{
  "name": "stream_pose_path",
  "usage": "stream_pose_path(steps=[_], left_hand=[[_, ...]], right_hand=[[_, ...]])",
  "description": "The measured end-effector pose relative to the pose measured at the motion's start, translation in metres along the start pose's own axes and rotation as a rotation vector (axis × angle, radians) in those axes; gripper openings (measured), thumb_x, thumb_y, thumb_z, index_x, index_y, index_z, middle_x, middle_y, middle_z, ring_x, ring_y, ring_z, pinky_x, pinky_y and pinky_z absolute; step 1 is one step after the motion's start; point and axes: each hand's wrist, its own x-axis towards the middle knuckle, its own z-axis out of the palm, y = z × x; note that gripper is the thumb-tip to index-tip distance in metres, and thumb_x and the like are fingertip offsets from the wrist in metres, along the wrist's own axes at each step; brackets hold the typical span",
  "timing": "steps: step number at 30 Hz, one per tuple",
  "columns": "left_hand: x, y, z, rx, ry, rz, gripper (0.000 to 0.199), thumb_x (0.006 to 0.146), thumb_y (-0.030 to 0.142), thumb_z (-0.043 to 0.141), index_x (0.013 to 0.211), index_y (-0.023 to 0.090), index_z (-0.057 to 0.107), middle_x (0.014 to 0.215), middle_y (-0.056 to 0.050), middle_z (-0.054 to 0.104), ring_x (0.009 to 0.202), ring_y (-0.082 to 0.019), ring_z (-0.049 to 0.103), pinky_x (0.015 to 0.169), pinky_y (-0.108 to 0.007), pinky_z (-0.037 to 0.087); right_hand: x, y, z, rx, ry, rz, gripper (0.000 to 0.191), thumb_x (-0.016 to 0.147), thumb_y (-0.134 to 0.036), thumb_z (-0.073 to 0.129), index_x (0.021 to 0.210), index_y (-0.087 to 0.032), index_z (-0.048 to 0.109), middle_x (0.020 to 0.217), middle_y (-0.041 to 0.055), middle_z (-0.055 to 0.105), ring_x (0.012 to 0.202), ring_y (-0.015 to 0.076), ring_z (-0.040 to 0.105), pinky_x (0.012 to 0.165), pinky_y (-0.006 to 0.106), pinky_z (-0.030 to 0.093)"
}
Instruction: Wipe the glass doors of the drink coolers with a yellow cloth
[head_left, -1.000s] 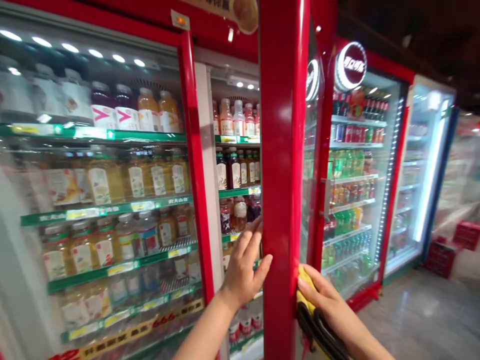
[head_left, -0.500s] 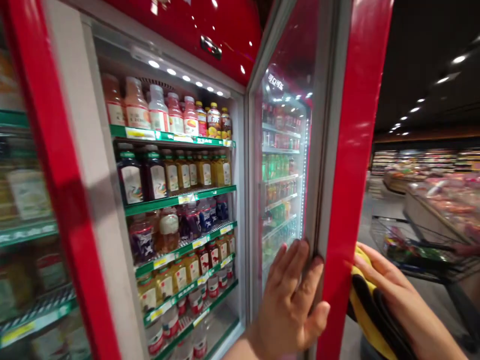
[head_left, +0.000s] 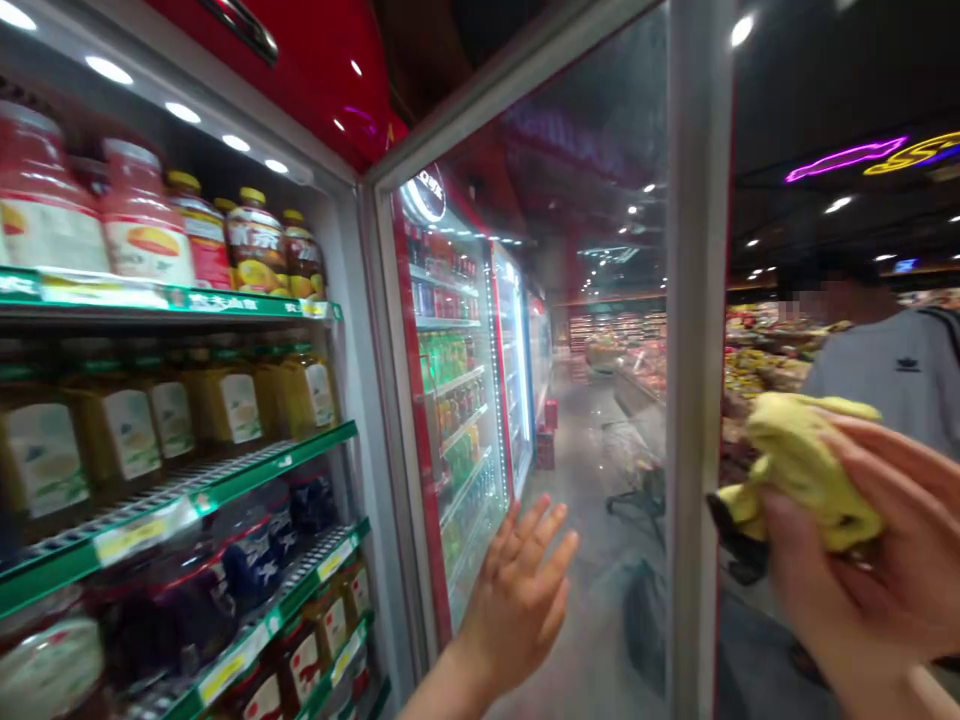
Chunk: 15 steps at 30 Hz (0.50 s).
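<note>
My left hand (head_left: 517,595) is open, fingers spread, in front of the glass door (head_left: 600,330) of a drinks fridge; whether the palm presses on the pane I cannot tell. The door stands swung out, its grey frame (head_left: 694,330) upright between my two hands. To the right of that frame, my right hand (head_left: 892,540) grips a bunched yellow cloth (head_left: 810,470) with a dark part hanging at its lower left. The right fingers are closed around the cloth, which is apart from the glass.
At left, the fridge shelves (head_left: 277,455) hold rows of bottled drinks. Through the glass show more lit fridges (head_left: 457,380) and a shopping cart (head_left: 637,490). A person in a white shirt (head_left: 885,360) stands at right, beyond my right hand.
My view has come closer to the door and turned right. The right hand with the cloth has risen beside the door frame. My left hand's fingers are more spread, farther from the frame.
</note>
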Motion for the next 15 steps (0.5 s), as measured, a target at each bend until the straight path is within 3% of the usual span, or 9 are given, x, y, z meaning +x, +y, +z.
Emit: stream_pose_path(steps=[1,3,6,10,15], left_hand=[[0.001,-0.005,0.006,-0.02,0.017,-0.002,0.05,0.089,0.012,0.051,0.138,0.02,0.056,0.153,-0.007,0.053,0.152,-0.026,0.034,0.121,-0.052,0.04],[0.002,-0.01,0.016,-0.064,0.046,-0.003,0.048,0.09,0.012,0.051,0.137,0.021,0.058,0.152,-0.007,0.054,0.15,-0.026,0.037,0.119,-0.054,0.042],[0.001,-0.015,0.028,-0.126,0.06,0.003,0.045,0.091,0.013,0.051,0.133,0.021,0.061,0.151,-0.007,0.055,0.148,-0.028,0.04,0.116,-0.057,0.045],[-0.009,-0.026,0.04,-0.191,0.044,-0.01,0.037,0.092,0.014,0.051,0.124,0.022,0.067,0.148,-0.008,0.058,0.147,-0.028,0.042,0.117,-0.058,0.044],[-0.019,-0.042,0.057,-0.231,0.043,-0.072,0.036,0.094,0.014,0.051,0.124,0.023,0.067,0.147,-0.008,0.058,0.148,-0.028,0.041,0.117,-0.058,0.043]], right_hand=[[0.005,-0.006,0.01,-0.113,0.056,-0.15,0.067,0.084,-0.015,0.074,0.144,-0.038,0.056,0.144,0.0012,0.059,0.126,0.0315,0.06,0.105,0.05,0.05],[0.011,-0.009,0.032,-0.158,-0.112,-0.276,0.066,0.088,-0.014,0.068,0.148,-0.035,0.052,0.13,0.0061,0.068,0.113,0.0293,0.067,0.095,0.048,0.054],[0.01,0.007,0.058,-0.313,-0.266,-0.238,0.06,0.094,-0.018,0.063,0.15,-0.032,0.047,0.121,0.0077,0.073,0.108,0.0268,0.069,0.094,0.045,0.053],[-0.002,0.035,0.067,-0.374,-0.243,-0.172,0.049,0.095,-0.02,0.059,0.143,-0.029,0.051,0.122,0.009,0.071,0.11,0.0264,0.068,0.096,0.044,0.052],[-0.008,0.05,0.071,-0.438,-0.26,-0.154,0.043,0.096,-0.024,0.058,0.138,-0.029,0.054,0.126,0.0097,0.069,0.117,0.0269,0.064,0.095,0.042,0.051]])
